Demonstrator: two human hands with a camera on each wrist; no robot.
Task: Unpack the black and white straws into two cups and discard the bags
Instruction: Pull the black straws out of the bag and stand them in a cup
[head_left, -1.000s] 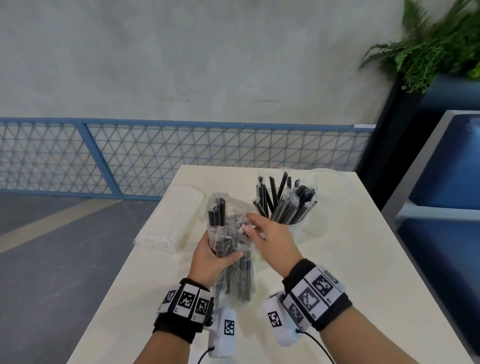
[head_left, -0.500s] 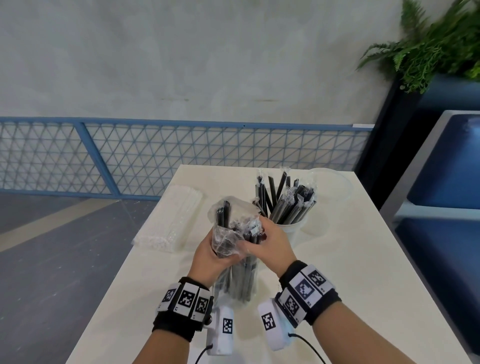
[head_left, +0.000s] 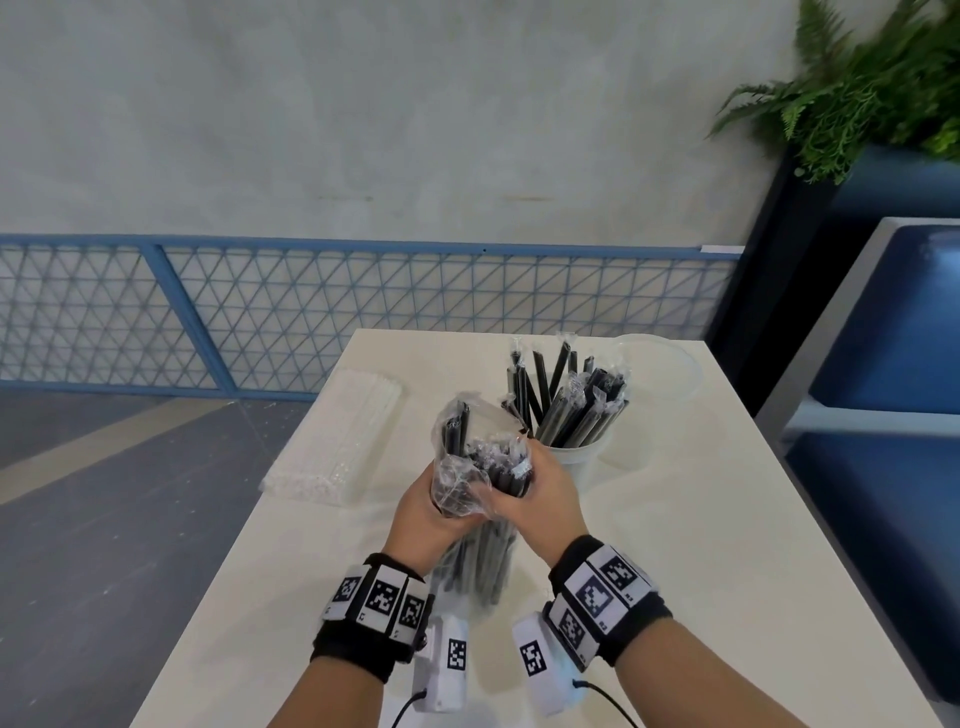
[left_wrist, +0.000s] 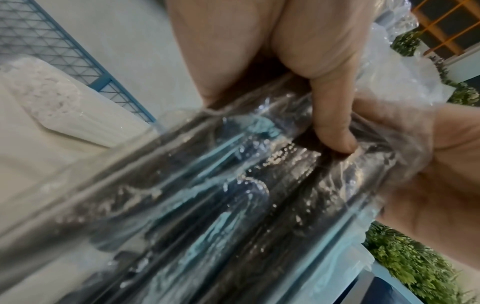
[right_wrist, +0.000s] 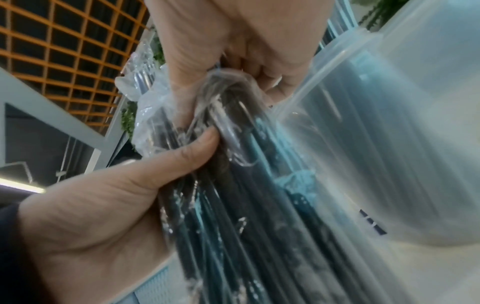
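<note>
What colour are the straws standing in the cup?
Black straws, each in a clear wrapper; the head view shows them best.

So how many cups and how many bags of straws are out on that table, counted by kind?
Cups: 2, the cup of black straws and the empty clear cup
Bags of black straws: 1, the bag gripped by the left hand and the right hand
Bags of white straws: 1, the white pack
Total: 4

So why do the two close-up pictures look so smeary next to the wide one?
Head view: even light, mostly sharp; only the fern smears at the corner. Left wrist view: the bag of black straws sits too close, soft and streaked with glare. Right wrist view: same blur, and the cup bulges from lens distortion.
</note>
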